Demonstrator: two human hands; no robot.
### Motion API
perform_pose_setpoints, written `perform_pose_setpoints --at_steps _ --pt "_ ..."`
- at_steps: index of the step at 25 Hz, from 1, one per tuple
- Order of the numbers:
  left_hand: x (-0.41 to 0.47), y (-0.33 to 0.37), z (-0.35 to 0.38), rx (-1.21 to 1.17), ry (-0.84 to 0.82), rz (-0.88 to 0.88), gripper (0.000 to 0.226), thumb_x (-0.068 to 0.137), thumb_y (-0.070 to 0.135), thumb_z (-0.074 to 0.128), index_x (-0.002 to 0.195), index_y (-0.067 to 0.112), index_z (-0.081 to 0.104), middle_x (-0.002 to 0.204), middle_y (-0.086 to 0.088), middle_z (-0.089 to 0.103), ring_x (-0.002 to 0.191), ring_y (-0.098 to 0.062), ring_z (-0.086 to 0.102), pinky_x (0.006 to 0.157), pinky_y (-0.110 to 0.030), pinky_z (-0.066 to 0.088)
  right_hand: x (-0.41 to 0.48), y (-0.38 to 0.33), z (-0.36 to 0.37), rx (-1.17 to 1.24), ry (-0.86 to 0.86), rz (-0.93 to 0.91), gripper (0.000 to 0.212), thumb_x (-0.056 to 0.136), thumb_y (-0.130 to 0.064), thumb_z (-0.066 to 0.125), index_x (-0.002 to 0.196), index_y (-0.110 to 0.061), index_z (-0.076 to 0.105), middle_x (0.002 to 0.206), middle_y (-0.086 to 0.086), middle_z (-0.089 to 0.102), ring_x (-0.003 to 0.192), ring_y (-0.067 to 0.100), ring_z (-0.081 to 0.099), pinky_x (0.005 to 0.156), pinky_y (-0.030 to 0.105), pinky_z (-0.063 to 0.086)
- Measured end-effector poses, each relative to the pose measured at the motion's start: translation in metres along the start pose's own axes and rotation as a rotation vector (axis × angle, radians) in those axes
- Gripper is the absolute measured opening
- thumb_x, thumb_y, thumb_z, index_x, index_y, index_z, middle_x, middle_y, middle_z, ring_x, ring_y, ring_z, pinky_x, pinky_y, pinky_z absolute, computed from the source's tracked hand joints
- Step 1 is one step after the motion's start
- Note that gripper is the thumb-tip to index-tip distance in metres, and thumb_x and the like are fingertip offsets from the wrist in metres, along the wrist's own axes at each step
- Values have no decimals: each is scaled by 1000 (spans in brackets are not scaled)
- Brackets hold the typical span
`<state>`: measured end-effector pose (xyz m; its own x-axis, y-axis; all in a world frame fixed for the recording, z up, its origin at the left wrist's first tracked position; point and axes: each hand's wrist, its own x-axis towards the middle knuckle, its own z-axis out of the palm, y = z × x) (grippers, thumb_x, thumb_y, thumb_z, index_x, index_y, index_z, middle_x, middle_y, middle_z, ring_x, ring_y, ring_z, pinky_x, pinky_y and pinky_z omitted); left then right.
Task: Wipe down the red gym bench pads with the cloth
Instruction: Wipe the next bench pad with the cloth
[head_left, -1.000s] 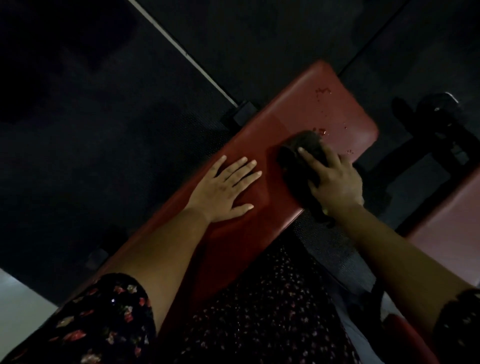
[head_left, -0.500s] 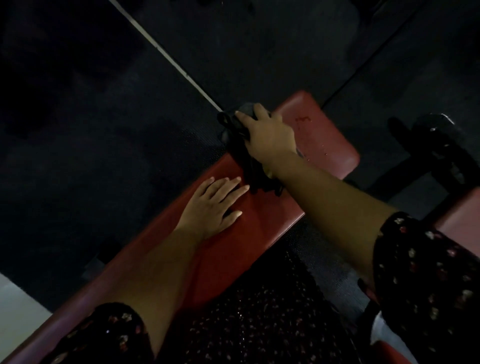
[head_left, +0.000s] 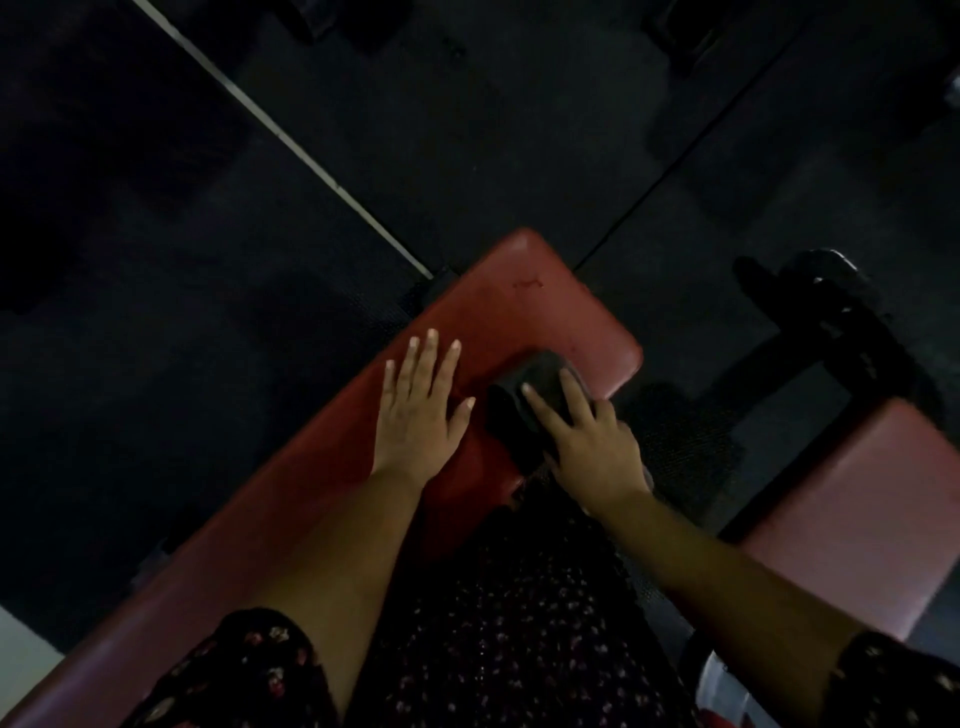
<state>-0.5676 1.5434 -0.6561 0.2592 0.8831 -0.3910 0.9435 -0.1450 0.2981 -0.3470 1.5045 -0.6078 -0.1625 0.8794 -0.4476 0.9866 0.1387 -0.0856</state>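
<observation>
Left hand flat, palm down, fingers straight and spread. Right hand just beside it, palm down, fingers extended, slightly arched.

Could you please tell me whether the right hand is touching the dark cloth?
Touching. The head view shows the right hand lying with its fingers directly on the dark cloth, atop the red bench pad.

A gym: red padded bench, 2nd bench, black rubber floor mats, dark metal equipment.
</observation>
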Motion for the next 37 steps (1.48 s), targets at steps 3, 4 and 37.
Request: perform_pose_setpoints --at_steps 3,4,37 --pt "18 19 -2 44 -53 23 73 98 55 23 152 25 -14 161 -2 -19 149 -20 -18 120 -44 -10 -45 30 16 0 -61 0 102 56 -37 87 145 -35 39 146 15 41 81 35 57 51 41 53" --pt "22 23 -1 60 -65 17 73 98 56 22 152 24 -15 162 -3 -18 149 -20 -18 120 -45 -11 -54 39 17 15 -55 2 101 55 -36 87 144 -35 40 145 14 40 79 34 57 50 40 53" --pt "56 25 -11 130 85 117 80 94 56 35 155 13 8 163 -8 10 150 -22 2 121 -40 -7 92 39 -67 264 -121 238 78 93 -38 59 152 -45 9 159 -1 5 126 36 39 87 45 50"
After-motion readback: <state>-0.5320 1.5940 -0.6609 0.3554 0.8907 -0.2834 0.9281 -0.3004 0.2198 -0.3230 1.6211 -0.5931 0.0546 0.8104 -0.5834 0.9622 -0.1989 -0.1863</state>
